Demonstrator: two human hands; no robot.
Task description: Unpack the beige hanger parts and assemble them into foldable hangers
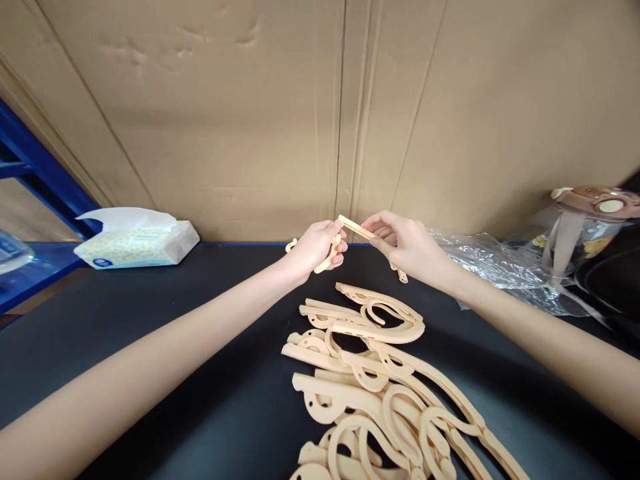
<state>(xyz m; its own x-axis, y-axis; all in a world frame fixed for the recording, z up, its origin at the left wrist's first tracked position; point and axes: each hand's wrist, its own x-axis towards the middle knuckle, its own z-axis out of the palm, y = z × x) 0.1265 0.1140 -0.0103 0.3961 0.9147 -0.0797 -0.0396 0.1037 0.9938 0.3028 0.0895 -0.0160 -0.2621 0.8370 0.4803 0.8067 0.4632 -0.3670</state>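
Observation:
My left hand (320, 251) is closed on a beige plastic folding-hanger part (328, 257), which sticks out below the fingers. My right hand (400, 240) pinches a slim beige hanger arm (355, 229). The far end of that arm reaches the thumb and fingertips of my left hand; whether the two pieces are joined there is hidden. Both hands are raised over the far part of the black table. Nearer to me lies a pile of beige folding hangers (370, 393), with hooks and curved arms overlapping.
A tissue pack (137, 243) stands at the back left beside a blue metal frame (47, 173). Crumpled clear plastic (495, 267) and a brown-lidded bottle (585, 227) are at right. Another beige part (399, 272) lies under my right hand. Cardboard (225, 120) walls the back.

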